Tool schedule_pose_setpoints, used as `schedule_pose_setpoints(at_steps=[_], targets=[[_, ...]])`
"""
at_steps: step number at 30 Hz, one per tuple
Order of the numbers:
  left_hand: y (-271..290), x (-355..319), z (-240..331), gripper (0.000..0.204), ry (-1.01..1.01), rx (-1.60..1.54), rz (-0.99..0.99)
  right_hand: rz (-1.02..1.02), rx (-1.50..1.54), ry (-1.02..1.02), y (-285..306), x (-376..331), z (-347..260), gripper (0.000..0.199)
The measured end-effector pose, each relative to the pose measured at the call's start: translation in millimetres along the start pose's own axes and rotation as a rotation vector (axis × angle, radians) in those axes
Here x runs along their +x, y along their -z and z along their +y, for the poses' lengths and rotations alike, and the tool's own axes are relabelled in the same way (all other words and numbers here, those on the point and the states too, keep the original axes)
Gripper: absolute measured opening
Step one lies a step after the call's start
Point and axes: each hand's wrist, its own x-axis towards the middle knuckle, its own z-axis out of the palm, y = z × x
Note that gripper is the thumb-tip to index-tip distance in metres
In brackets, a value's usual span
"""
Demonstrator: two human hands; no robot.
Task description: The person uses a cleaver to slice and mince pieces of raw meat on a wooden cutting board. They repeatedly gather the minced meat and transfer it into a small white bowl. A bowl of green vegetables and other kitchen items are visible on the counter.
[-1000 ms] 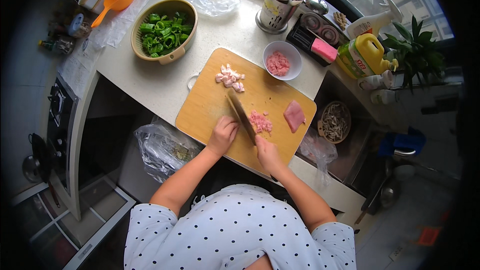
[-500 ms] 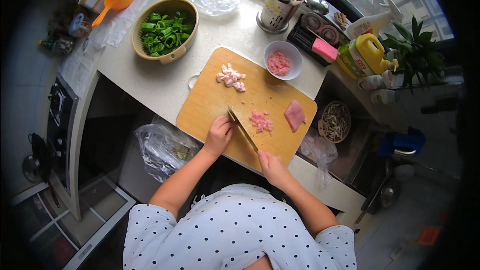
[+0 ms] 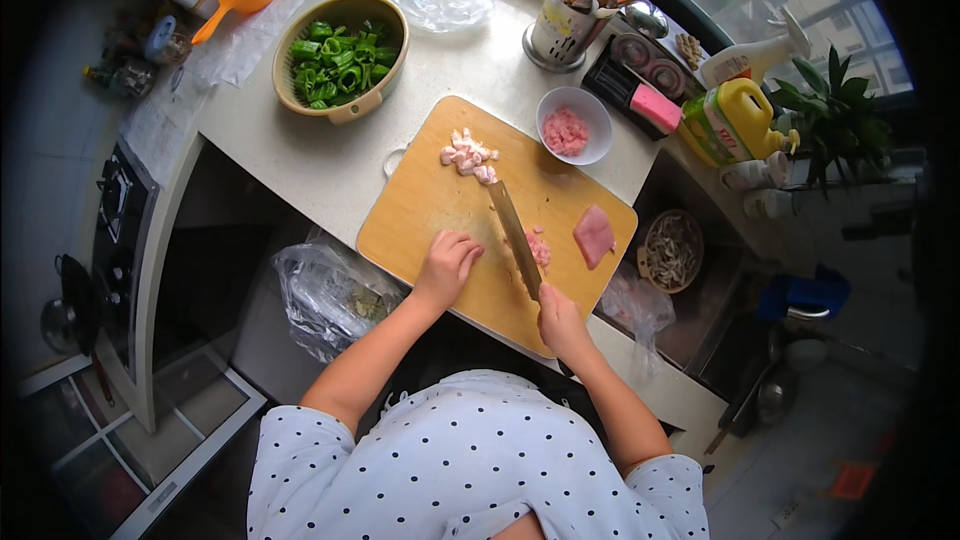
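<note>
A wooden cutting board (image 3: 420,210) lies on the counter in front of me. My right hand (image 3: 563,320) grips the handle of a kitchen knife (image 3: 512,232), its broad blade slanting up and left over the board. The blade partly covers a small heap of diced pink meat (image 3: 539,248). Right of that heap lies an uncut slice of meat (image 3: 595,236). Pale, fatty-looking pieces (image 3: 467,154) form another pile near the far edge, just beyond the knife tip. My left hand (image 3: 447,265) is at the board's near left, holding nothing, its fingers loosely extended and apart from the knife.
Behind the board stand a white bowl of minced meat (image 3: 566,130) and a basket of cut green peppers (image 3: 345,110). A chopstick holder (image 3: 560,32), sponge (image 3: 655,108) and yellow jug (image 3: 735,125) line the back right. The sink holds a strainer (image 3: 650,268); a plastic bag (image 3: 330,300) hangs at near left.
The knife has moved right, away from my left hand, and now lies over the diced meat. My right hand has shifted slightly right; my left hand's fingers have loosened. The view has shifted slightly.
</note>
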Motion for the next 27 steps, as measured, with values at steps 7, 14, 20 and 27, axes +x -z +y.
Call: schedule_pose_setpoints(at_steps=[7, 14, 20, 27], targets=[[12.9, 4.2, 11.3, 0.011, 0.074, -0.085, -0.053, -0.094, -0.033, 0.004, 5.4, -21.4, -9.4, 0.042], [-1.2, -5.6, -1.4, 0.014, -0.085, 0.004, 0.008, -0.123, -0.153, 0.029, 0.0, -29.3, -15.8, 0.042], [-6.8, -5.8, -5.4, 0.017, -0.142, 0.068, 0.036, -0.097, -0.13, 0.097, -23.9, 10.7, -38.5, 0.043], [-15.7, 2.7, 3.5, 0.01, -0.09, 0.026, 0.085, 0.016, -0.022, 0.041, -4.8, -3.1, 13.0, 0.045]])
